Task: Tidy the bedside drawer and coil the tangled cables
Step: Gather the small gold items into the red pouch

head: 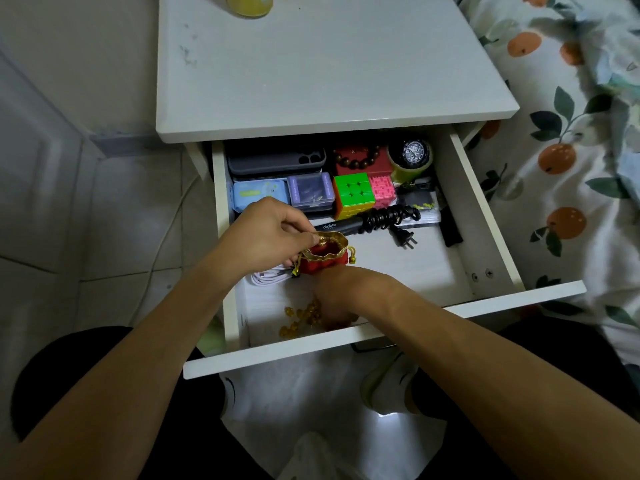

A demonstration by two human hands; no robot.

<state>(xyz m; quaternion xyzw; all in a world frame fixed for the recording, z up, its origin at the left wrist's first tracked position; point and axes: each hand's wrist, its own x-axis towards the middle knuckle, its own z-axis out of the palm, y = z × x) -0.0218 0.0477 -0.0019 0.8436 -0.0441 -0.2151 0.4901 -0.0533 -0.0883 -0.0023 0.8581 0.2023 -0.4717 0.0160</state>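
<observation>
The drawer (485,202) stands pulled out, and near its front the left hand (266,233) pinches the gold rim of a small red pouch (323,259), holding its mouth open. The right hand (334,306) reaches down beside a scatter of amber beads (301,315) on the drawer floor by the front panel; its fingers are turned away and blurred, so I cannot tell whether they grip anything. The pouch looks like soft, light cloth that will sag and close unless the rim is kept pinched, so the rim is the place to hold it. The beads seem small, hard and smooth, likely to roll or slip, and best gathered a few at a time. A white cable (268,277) lies in loose loops just behind the left wrist, limp and easy to bend; a black coiled cord (388,218) with its plug lies further back.
</observation>
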